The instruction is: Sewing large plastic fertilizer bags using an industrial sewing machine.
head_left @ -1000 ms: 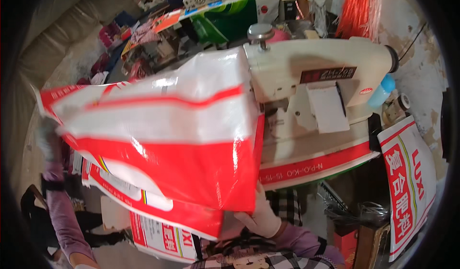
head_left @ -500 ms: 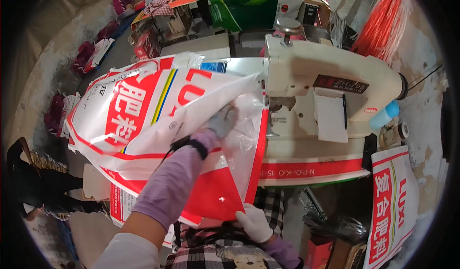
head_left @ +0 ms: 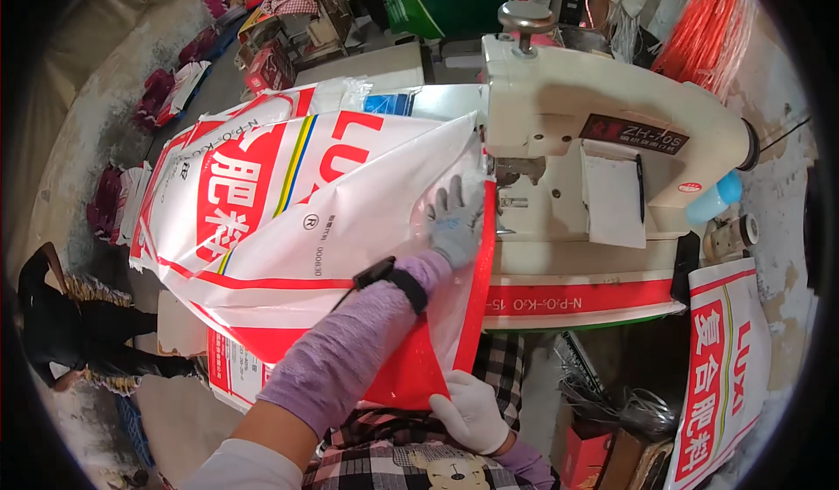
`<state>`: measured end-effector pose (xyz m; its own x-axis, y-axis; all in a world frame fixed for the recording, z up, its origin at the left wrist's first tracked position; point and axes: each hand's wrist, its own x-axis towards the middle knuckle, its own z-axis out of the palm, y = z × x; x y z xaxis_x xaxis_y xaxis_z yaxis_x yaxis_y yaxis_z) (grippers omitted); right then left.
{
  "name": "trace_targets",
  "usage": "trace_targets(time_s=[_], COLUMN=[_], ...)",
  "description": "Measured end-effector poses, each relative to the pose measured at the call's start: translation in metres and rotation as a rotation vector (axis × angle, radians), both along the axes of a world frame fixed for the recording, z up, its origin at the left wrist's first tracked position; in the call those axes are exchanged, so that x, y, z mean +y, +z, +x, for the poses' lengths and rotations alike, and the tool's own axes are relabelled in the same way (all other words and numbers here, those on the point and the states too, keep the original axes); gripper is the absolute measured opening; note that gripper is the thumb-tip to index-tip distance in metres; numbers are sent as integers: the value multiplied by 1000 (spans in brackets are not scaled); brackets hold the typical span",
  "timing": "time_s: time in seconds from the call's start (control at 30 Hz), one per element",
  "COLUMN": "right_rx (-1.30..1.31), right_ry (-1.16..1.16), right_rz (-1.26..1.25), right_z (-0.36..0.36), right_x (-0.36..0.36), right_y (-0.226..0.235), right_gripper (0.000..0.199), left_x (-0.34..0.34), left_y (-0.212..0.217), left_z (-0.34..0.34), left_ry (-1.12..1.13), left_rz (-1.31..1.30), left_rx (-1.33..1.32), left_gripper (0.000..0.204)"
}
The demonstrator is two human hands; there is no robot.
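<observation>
A large white-and-red woven plastic sack (head_left: 288, 219) lies spread over the work surface, its right red edge alongside the sewing machine (head_left: 594, 132). My left hand (head_left: 453, 228), in a grey glove, presses flat on the sack's clear inner liner near that edge, fingers spread. It holds nothing. At the sack's near corner my right hand (head_left: 472, 410), in a white glove, has the red edge pinched between thumb and fingers. The machine's presser foot (head_left: 514, 203) is just right of the sack's edge.
A notepad with a pen (head_left: 613, 197) is fixed to the machine. Another printed sack (head_left: 721, 376) hangs at the right, below a light-blue bottle (head_left: 715, 197). Red strands (head_left: 708, 36) hang at the far right. A person in black (head_left: 74, 324) stands at the left.
My left hand has slid right across the sack toward its red edge, and its fingers have spread. The liner lies flatter there. My right hand stays at the corner.
</observation>
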<state>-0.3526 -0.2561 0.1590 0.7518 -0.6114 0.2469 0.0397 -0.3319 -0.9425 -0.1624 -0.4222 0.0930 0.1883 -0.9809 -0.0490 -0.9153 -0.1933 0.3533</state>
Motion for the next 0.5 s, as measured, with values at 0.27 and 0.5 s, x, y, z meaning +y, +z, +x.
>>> trace_targets(time_s=[0.27, 0.5], right_rx=[446, 164], right_ry=[105, -174], right_rz=[-213, 154], right_z=[-31, -13], right_x=[-8, -49], right_y=[-49, -56], right_gripper=[17, 20], left_x=[195, 302], left_y=[21, 105], left_z=[-32, 134], left_ry=[-483, -7], left_rz=[-39, -153], left_rx=[37, -351], left_gripper=[53, 51])
